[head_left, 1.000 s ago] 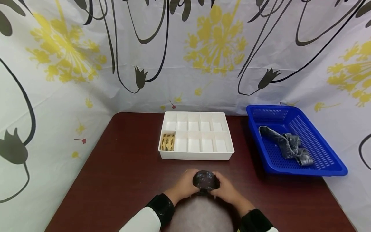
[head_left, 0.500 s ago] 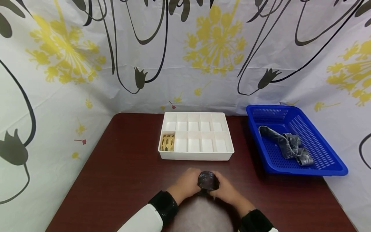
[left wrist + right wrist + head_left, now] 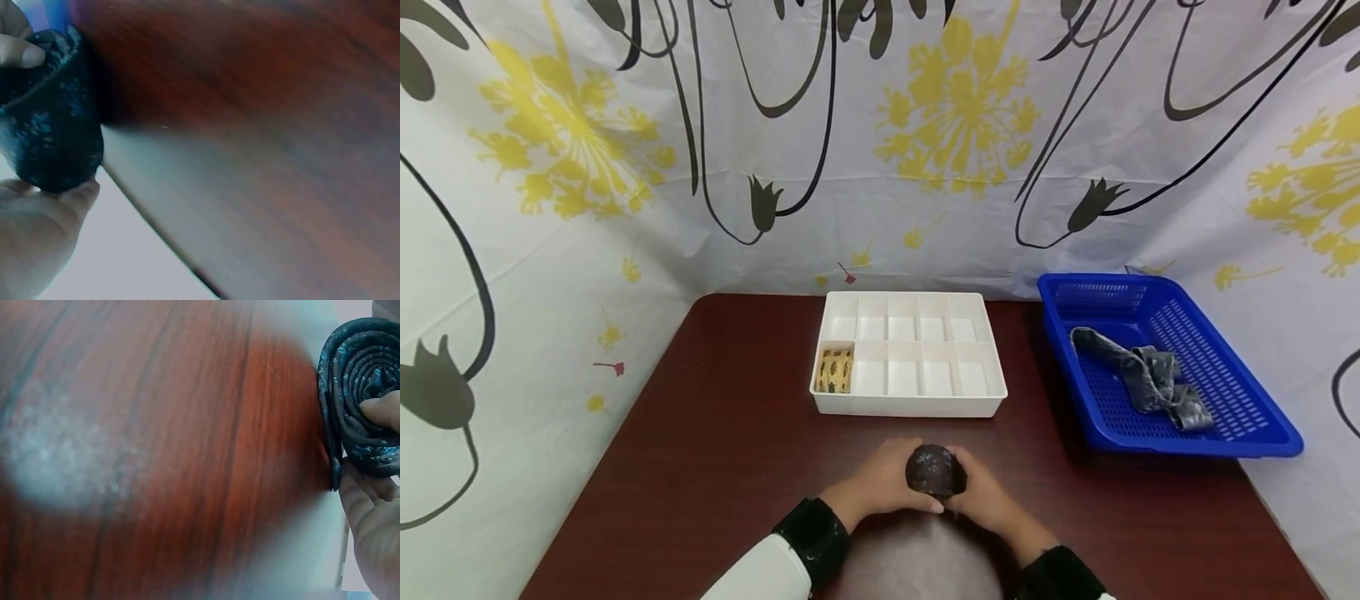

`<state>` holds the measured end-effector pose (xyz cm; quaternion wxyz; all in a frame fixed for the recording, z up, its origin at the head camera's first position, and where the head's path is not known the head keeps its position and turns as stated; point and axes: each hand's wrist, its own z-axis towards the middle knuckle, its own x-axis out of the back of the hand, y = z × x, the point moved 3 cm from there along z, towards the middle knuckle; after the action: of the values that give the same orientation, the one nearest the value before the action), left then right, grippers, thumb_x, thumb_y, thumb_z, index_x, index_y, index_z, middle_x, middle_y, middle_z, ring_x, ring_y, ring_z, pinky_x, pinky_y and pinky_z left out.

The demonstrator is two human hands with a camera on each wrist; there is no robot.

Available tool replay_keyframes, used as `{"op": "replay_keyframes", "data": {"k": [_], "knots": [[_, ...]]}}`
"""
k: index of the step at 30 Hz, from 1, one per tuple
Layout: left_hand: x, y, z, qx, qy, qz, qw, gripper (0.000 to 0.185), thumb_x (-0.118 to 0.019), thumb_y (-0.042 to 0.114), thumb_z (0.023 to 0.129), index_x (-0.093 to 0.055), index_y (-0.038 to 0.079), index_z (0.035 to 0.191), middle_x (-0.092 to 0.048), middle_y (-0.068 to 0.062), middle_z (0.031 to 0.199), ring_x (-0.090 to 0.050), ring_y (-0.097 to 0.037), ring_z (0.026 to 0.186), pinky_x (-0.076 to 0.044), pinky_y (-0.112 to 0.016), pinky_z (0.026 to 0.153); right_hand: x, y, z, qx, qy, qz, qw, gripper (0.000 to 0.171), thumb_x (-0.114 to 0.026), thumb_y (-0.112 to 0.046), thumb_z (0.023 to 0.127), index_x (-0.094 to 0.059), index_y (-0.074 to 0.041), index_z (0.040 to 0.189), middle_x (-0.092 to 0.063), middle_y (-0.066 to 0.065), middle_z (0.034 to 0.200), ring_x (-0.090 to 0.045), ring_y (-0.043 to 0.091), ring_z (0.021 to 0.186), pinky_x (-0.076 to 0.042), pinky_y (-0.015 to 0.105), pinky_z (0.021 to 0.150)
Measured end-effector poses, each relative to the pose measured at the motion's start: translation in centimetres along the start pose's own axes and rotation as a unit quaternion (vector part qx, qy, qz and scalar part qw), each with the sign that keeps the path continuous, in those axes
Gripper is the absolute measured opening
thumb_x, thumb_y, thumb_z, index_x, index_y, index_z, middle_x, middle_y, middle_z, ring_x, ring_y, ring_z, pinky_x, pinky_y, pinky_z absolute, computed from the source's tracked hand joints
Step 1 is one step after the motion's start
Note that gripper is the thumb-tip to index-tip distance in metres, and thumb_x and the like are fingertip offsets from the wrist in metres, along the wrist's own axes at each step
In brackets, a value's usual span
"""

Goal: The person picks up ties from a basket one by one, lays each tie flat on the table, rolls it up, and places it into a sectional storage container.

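Both hands hold a rolled-up dark necktie (image 3: 936, 472) with small pale blue flecks, low over the front of the table. My left hand (image 3: 883, 479) grips it from the left, thumb across its near side. On the other side my right hand (image 3: 988, 497) pinches the roll. Its coiled layers show in the right wrist view, where a thumb presses the spiral of the tie (image 3: 350, 381) and a flat end hangs loose. In the left wrist view the outer face of the tie (image 3: 59, 137) sits between thumb and fingers.
Beyond the hands stands a white divided box (image 3: 910, 406); its front left compartment holds a yellow patterned roll (image 3: 834, 371). At right, a blue basket (image 3: 1232, 371) contains a crumpled grey shiny strip of cloth (image 3: 1150, 379). A patterned curtain (image 3: 865, 167) surrounds the dark red table (image 3: 715, 433).
The tie has turned within the hands and now looks rounder from above. The left thumb has come across its near side, towards the right hand.
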<state>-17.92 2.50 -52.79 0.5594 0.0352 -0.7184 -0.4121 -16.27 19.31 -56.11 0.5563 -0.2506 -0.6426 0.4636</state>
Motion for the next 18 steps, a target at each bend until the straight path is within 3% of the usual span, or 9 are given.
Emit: {"op": "replay_keyframes", "data": {"k": [3, 6, 13, 18], "knots": [[-0.2, -0.8, -0.4, 0.020, 0.002, -0.053, 0.9984, 0.089, -0.088, 0.038, 0.064, -0.047, 0.004, 0.136, -0.055, -0.007, 0.130, -0.049, -0.023, 0.120, -0.038, -0.041, 0.104, -0.1, 0.1, 0.0, -0.009, 0.007, 0.005, 1.000, 0.066, -0.075, 0.010, 0.061, -0.053, 0.004, 0.123, -0.061, 0.016, 0.120, -0.055, 0.032, 0.112, -0.046, 0.034, 0.093], [-0.7, -1.4, -0.8, 0.034, 0.021, -0.081, 0.9959, 0.095, -0.089, 0.023, 0.062, -0.040, 0.000, 0.140, -0.050, -0.013, 0.135, -0.046, -0.027, 0.123, -0.038, -0.044, 0.104, -0.1, 0.2, 0.0, -0.023, 0.014, 0.012, 1.000, 0.066, -0.074, 0.010, 0.059, -0.054, 0.003, 0.122, -0.062, 0.015, 0.119, -0.055, 0.032, 0.111, -0.045, 0.034, 0.093], [-1.5, -1.6, -1.0, 0.022, 0.074, -0.112, 0.9907, 0.067, -0.083, 0.009, 0.063, -0.052, 0.006, 0.123, -0.056, -0.003, 0.117, -0.051, -0.018, 0.109, -0.042, -0.038, 0.098, -0.2, 0.2, -0.1, -0.031, 0.021, 0.020, 0.999, 0.065, -0.074, 0.011, 0.059, -0.055, 0.002, 0.121, -0.062, 0.014, 0.119, -0.055, 0.028, 0.111, -0.044, 0.031, 0.094], [-1.3, -1.4, -1.0, 0.005, 0.086, -0.114, 0.9898, 0.052, -0.079, 0.006, 0.067, -0.058, 0.005, 0.115, -0.060, -0.003, 0.110, -0.054, -0.017, 0.104, -0.043, -0.037, 0.096, -0.2, 0.4, -0.2, -0.029, 0.012, 0.040, 0.999, 0.066, -0.072, 0.013, 0.060, -0.053, 0.005, 0.122, -0.059, 0.022, 0.119, -0.055, 0.033, 0.104, -0.053, 0.029, 0.068]]}}
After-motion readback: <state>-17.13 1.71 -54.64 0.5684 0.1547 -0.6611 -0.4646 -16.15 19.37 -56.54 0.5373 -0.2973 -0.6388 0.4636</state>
